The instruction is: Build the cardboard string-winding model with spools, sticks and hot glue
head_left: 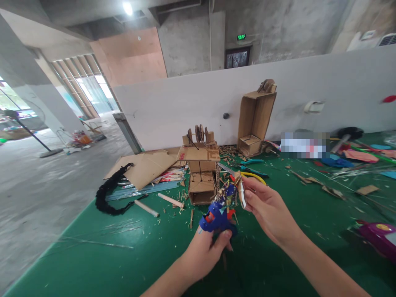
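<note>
My left hand (213,245) is wrapped round the handle of a blue hot glue gun (218,216), whose front end is crusted with scraps and points away from me. Between the fingers and thumb of my right hand (267,208) is a small cardboard piece (240,189) with a white edge, held upright close to the glue gun's tip. Just beyond both hands stands a cardboard structure (202,163) with a box base, a flat top and several round discs on it. Whether the glue gun touches the cardboard piece I cannot make out.
A taller cardboard frame (256,119) leans near the white partition (185,103). Teal pliers (252,170), wooden sticks (170,200), a black fuzzy strip (107,198) and flat cardboard (144,165) lie about the green table (102,231). A purple object (377,239) sits at the right.
</note>
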The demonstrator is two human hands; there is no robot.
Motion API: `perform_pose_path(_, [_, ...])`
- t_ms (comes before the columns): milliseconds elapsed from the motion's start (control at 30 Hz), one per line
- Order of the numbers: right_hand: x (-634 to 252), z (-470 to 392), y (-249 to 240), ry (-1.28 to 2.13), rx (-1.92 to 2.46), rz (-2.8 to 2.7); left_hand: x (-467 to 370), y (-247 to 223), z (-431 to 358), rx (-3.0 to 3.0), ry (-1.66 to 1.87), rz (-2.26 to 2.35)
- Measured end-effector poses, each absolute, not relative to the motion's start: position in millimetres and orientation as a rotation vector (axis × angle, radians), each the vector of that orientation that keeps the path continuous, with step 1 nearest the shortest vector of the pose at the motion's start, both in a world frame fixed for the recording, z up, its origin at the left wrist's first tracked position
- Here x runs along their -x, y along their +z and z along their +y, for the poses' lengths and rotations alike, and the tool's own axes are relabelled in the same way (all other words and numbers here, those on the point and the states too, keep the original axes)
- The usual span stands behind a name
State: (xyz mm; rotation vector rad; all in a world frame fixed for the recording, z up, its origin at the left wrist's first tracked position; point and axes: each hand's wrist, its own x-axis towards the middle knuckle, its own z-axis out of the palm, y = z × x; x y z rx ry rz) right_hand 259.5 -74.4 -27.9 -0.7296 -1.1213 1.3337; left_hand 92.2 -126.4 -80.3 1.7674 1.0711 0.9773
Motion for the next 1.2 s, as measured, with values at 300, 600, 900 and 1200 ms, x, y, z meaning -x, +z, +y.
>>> perform_pose_path(300, [-258.6,-76.8,-27.6,1.5,0.657,-1.044,-92.4,-79.1,-128.0,-1.803,0.967,1.134])
perform_pose_path(600, [-256.4,-78.6,-23.5,1.503,0.689,-0.988,-91.4,-80.2,-129.3,-1.889,0.978,1.19])
perform_pose_path(900, [-259.7,-73.6,-29.8,1.198,0.754,-0.948,-92.2,-76.5,-129.6,-1.884,0.948,1.216])
perform_pose_path(1200, [-258.4,-74.8,-33.3,1.08,0.817,-1.174,-93.9,-75.4,-129.1,-1.868,0.978,1.233])
